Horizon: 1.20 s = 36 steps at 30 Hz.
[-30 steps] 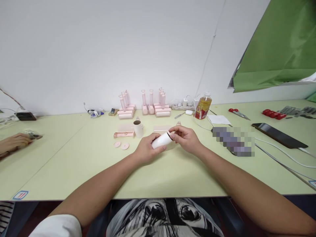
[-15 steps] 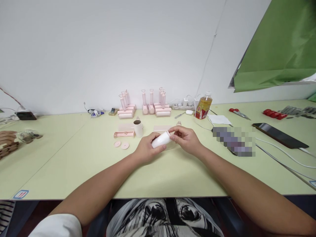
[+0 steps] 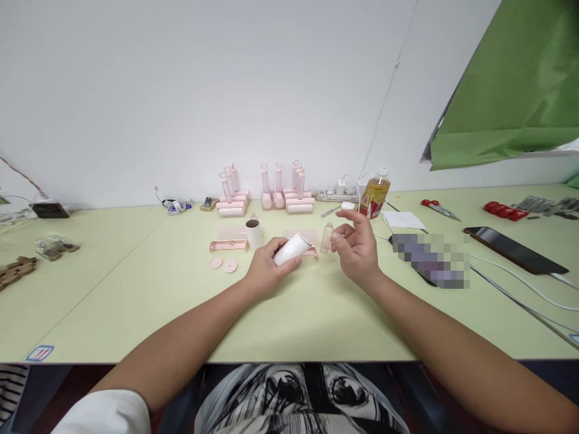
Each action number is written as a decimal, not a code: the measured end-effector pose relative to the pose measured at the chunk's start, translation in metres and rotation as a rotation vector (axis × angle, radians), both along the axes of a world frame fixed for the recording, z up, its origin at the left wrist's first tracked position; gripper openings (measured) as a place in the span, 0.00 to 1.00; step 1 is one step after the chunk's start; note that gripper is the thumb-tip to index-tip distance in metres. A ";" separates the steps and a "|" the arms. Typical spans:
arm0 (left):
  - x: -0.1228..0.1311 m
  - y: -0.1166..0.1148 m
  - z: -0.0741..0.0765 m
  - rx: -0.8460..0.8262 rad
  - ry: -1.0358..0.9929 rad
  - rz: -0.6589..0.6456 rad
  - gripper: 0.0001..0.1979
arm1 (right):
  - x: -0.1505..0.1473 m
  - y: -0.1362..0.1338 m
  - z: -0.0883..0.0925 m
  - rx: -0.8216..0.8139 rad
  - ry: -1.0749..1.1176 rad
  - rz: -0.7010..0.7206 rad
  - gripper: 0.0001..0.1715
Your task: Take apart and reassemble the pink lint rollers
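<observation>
My left hand (image 3: 270, 265) is wrapped around a white lint-roller refill (image 3: 293, 248), a smooth cylinder tilted with its far end up to the right. My right hand (image 3: 358, 250) is raised to the right of it, fingers apart, nothing visible in them. Close to its fingertips stands a small clear pinkish tube (image 3: 326, 237). A pink roller part (image 3: 311, 251) lies partly hidden behind the refill. To the left are an open pink roller case (image 3: 228, 245), two pink discs (image 3: 230, 266) and a white roll (image 3: 254, 235) with a brown core standing upright.
Several pink lint rollers (image 3: 233, 208) with upright handles line the wall. At the right are a drink bottle (image 3: 375, 194), a power strip (image 3: 335, 196), a white paper (image 3: 404, 219), a blurred-out object (image 3: 427, 260) and a phone (image 3: 515, 249) with a cable. Bundled cables (image 3: 175, 207) lie back left.
My right hand has left the end of the lint-roller refill, moving right with its fingers spreading. The left hand keeps its hold. The clear tube and pink part behind now show more.
</observation>
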State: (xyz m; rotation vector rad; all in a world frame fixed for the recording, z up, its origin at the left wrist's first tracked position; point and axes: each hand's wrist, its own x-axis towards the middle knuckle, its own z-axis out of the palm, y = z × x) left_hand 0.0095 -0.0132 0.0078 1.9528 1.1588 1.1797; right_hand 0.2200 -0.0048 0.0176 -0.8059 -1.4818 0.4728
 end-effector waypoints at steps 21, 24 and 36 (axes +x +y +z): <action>-0.002 0.004 0.003 0.146 -0.039 0.164 0.17 | -0.024 -0.007 -0.021 -0.193 -0.815 0.300 0.21; -0.002 0.004 -0.001 0.079 -0.158 0.116 0.23 | -0.025 -0.009 -0.018 -0.230 -0.943 0.283 0.19; -0.001 0.002 -0.003 0.036 -0.254 -0.012 0.25 | -0.023 -0.003 -0.021 -0.120 -0.901 0.233 0.16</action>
